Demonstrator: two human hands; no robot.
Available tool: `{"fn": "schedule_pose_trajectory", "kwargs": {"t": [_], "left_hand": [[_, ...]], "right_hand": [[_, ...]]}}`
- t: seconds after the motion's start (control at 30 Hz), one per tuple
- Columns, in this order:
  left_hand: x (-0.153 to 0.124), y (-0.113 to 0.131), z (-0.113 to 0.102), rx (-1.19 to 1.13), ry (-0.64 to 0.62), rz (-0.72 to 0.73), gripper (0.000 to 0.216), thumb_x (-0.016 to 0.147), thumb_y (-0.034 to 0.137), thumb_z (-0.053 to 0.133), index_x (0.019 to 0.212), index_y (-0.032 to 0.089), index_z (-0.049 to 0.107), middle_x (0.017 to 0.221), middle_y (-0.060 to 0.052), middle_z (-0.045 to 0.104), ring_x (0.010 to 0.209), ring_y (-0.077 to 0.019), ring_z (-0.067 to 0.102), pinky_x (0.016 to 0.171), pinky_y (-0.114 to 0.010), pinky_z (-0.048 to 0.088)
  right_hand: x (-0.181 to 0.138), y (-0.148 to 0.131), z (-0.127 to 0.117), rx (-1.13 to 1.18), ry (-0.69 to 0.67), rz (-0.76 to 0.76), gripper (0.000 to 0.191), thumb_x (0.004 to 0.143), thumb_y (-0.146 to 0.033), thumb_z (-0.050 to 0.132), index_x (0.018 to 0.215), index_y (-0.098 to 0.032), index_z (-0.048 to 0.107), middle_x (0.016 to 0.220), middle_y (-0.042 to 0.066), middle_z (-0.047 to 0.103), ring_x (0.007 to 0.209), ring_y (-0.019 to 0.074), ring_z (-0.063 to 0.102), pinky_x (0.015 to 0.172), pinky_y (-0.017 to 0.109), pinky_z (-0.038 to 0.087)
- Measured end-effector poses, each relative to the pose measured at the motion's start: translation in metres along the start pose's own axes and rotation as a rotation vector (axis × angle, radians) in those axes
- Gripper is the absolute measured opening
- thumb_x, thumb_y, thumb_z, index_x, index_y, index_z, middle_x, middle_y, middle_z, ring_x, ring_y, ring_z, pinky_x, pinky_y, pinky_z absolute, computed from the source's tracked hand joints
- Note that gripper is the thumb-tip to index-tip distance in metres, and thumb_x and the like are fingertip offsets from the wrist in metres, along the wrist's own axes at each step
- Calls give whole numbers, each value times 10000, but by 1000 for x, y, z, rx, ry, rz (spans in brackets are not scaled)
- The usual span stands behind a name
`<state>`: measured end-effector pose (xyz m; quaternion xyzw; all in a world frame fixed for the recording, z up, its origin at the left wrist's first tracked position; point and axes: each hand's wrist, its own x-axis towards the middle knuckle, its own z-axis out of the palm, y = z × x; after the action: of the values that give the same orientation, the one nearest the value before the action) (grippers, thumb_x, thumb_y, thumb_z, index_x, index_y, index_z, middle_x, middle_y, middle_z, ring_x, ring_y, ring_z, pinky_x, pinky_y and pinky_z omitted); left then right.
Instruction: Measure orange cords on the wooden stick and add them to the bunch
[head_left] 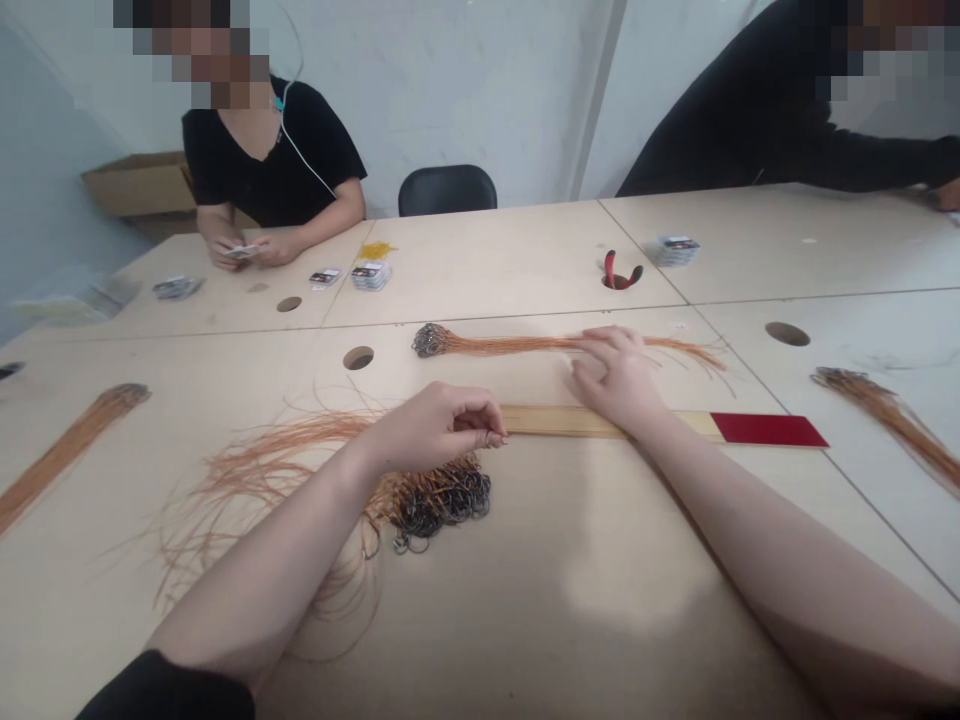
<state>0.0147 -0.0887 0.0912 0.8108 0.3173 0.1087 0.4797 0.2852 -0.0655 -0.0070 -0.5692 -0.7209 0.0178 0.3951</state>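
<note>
My left hand [442, 428] is closed in a pinch above the near pile; whatever its fingertips hold, if anything, is too small to make out. Below it lies a tangled pile of dark metal hooks [442, 500] with loose orange lines [277, 450] fanning left. My right hand [619, 378], slightly blurred, rests its outstretched fingers on the orange strands of a straight, neat bundle of hooked lines [502, 344], thumb apart. That bundle's hooks [429, 340] gather at its left end. Under my right wrist runs a flat wooden strip [555, 421] with a red end [769, 430].
More bundles of hooked orange lines lie at the left [75, 450] and right [892, 410]. Red-handled pliers [619, 272] stand in a table hole. Across the table, one person [274, 160] handles a small packet; another [742, 110] leans in. Stacked packets [371, 275] sit near yellow pieces [379, 250].
</note>
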Motion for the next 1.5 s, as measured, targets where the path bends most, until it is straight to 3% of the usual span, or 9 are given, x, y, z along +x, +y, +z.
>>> {"fn": "schedule_pose_trajectory", "kwargs": {"t": [0.03, 0.17, 0.23, 0.33, 0.47, 0.63, 0.8, 1.13, 1.5], "left_hand": [[1, -2, 2, -59, 34, 13, 116, 815, 230, 538, 887, 153, 585, 886, -49, 674, 836, -129, 633, 748, -255, 494], [7, -11, 8, -149, 197, 61, 135, 815, 248, 562, 894, 140, 574, 853, -61, 669, 832, -143, 638, 763, -280, 508], [11, -17, 8, -58, 276, 105, 138, 811, 263, 572, 871, 141, 595, 839, -57, 655, 805, -138, 625, 718, -262, 505], [15, -25, 6, 157, 335, 198, 137, 813, 280, 571, 824, 155, 627, 870, -57, 639, 817, -132, 596, 698, -243, 484], [18, -39, 1, 405, 317, 283, 140, 841, 261, 535, 835, 175, 645, 933, -58, 629, 895, -135, 568, 822, -274, 454], [24, -59, -2, 550, 300, 343, 144, 846, 220, 519, 836, 186, 659, 908, -47, 635, 867, -146, 561, 824, -302, 447], [27, -68, -3, 616, 271, 345, 149, 837, 214, 521, 841, 195, 669, 910, -39, 647, 868, -156, 562, 838, -323, 439], [23, -61, 2, 614, 235, 281, 265, 702, 178, 596, 960, 182, 658, 971, -56, 652, 934, -191, 561, 896, -354, 428], [24, -61, 5, 609, 209, 277, 202, 756, 244, 592, 935, 183, 662, 943, -60, 648, 925, -193, 555, 873, -352, 429]], "right_hand": [[-2, -17, 0, 126, -56, -31, 314, 779, -294, 547, 1076, -219, 612, 1139, 83, 568, 1104, 255, 479, 943, 449, 393], [-14, -76, 0, 614, -500, -35, 327, 811, -315, 555, 1132, -254, 568, 1115, 50, 597, 1019, 197, 557, 815, 337, 482], [-19, -91, 0, 724, -566, -29, 213, 852, -318, 509, 1022, -242, 612, 1023, 38, 628, 950, 174, 582, 799, 315, 482], [-22, -94, -1, 707, -507, -30, 168, 862, -305, 492, 838, -218, 633, 914, 31, 641, 872, 163, 586, 760, 300, 471], [-19, -85, 0, 511, -400, -1, 165, 835, -242, 501, 696, -201, 581, 824, 26, 630, 796, 161, 562, 714, 297, 438], [-20, -78, 8, 291, -311, -27, 170, 806, -188, 510, 641, -181, 552, 738, 37, 605, 790, 173, 532, 774, 316, 409], [-23, -75, 13, 219, -283, -59, 110, 786, -169, 530, 695, -173, 591, 766, 53, 614, 821, 187, 523, 801, 318, 407], [-24, -73, 14, 184, -312, -43, 100, 764, -141, 529, 698, -166, 601, 786, 58, 615, 838, 194, 508, 800, 313, 415], [-27, -72, 18, 251, -255, -142, 110, 798, -167, 547, 774, -176, 655, 877, 65, 612, 885, 191, 509, 820, 324, 432]]}}
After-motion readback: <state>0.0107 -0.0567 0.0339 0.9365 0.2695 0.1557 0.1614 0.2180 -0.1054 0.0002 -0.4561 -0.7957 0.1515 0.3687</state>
